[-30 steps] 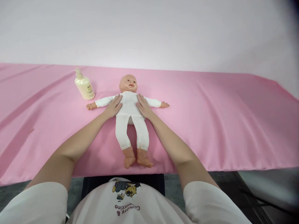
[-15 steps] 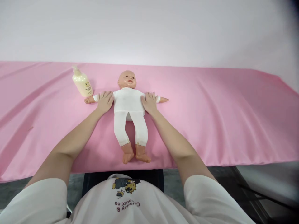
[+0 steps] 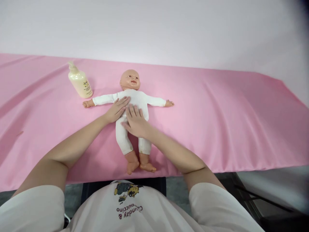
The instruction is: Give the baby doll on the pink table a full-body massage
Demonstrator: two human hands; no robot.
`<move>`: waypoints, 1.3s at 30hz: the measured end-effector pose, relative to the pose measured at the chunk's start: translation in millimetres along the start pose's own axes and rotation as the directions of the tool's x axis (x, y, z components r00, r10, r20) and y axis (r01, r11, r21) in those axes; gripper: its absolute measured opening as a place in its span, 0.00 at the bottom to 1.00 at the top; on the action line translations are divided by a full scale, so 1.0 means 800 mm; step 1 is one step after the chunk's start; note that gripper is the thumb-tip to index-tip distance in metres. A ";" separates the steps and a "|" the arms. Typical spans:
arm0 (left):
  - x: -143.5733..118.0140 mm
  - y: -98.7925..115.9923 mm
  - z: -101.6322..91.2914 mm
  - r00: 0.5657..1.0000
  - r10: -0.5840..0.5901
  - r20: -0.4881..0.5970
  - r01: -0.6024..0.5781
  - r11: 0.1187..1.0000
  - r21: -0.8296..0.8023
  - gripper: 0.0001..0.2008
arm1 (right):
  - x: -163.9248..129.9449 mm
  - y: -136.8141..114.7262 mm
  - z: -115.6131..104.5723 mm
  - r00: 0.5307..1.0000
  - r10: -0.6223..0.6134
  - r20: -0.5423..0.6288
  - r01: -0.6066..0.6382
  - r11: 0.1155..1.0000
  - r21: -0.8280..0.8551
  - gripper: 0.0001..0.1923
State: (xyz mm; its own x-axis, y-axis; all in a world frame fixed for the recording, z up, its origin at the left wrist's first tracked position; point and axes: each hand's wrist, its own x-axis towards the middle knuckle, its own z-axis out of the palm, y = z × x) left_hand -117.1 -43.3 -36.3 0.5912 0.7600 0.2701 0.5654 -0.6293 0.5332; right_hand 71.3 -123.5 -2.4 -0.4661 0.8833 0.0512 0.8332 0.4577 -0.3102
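Baby doll (image 3: 138,98), one only, lies face-up on the pink-covered worktop (image 3: 205,125), belly and right-side thigh partly hidden by the person's blurred right hand (image 3: 136,123). Left hand (image 3: 118,110) rests on its chest. Both grips spread flat, holding nothing. One pump bottle (image 3: 81,84) stands left, fine print unreadable.

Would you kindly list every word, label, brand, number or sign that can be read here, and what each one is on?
"unday & Cappuccino": upside down on the person's white shirt; the letter before "unday" is unclear.
Label print on the pump bottle: too small to read.
No other text is visible.
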 end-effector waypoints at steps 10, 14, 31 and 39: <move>0.005 -0.032 0.003 0.984 -0.113 -0.141 0.110 0.993 -0.033 0.38 | 0.055 0.075 -0.006 0.992 -0.110 -0.054 0.118 0.977 0.175 0.33; 0.004 -0.026 0.001 0.971 -0.163 -0.176 0.169 0.985 0.021 0.38 | 0.069 0.122 0.005 0.986 0.094 -0.134 -0.058 0.966 0.252 0.36; -0.005 -0.043 -0.023 0.896 -0.283 -0.341 0.394 0.861 0.322 0.34 | 0.076 0.194 0.019 0.911 0.225 -0.345 -0.174 0.969 0.174 0.41; 0.002 -0.041 -0.015 0.974 -0.201 -0.105 0.219 0.954 0.206 0.37 | 0.073 0.174 0.009 0.985 0.044 -0.167 0.018 0.936 0.351 0.40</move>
State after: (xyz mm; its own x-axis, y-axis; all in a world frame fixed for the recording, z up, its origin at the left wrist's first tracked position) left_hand -141.9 -19.4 -43.6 0.4019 0.8837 0.2399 0.7874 -0.4672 0.4021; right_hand 158.0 -9.1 -49.4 -0.3728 0.9071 0.1953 0.6675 0.4083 -0.6227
